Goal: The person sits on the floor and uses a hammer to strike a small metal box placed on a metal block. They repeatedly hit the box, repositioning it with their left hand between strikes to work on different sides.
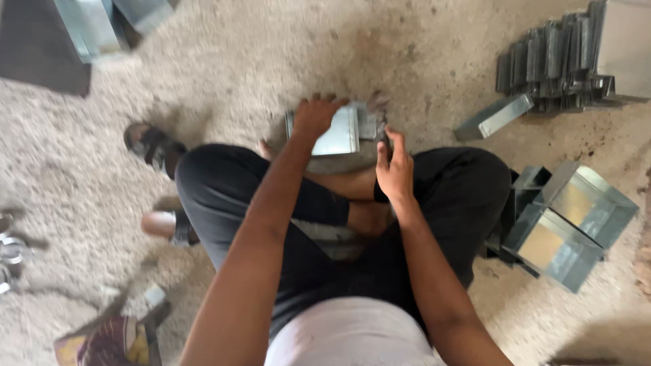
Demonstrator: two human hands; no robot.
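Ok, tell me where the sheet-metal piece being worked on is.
The sheet-metal piece lies on the floor at centre, before the crossed legs, under the left hand, with the right hand beside it.

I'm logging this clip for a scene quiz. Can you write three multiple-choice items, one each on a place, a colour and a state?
1. Where is the left hand?
A. on the folded sheet-metal piece
B. on the sandal
C. in the lap

2. What colour are the trousers?
A. white
B. black
C. red

3. What is the right hand doing?
A. lying flat on the floor
B. gripping a small tool
C. hanging empty

Answers: 1 A, the palm presses on its top. 2 B, both bent legs are black. 3 B, the fingers are closed around a thin tool at the piece's edge.
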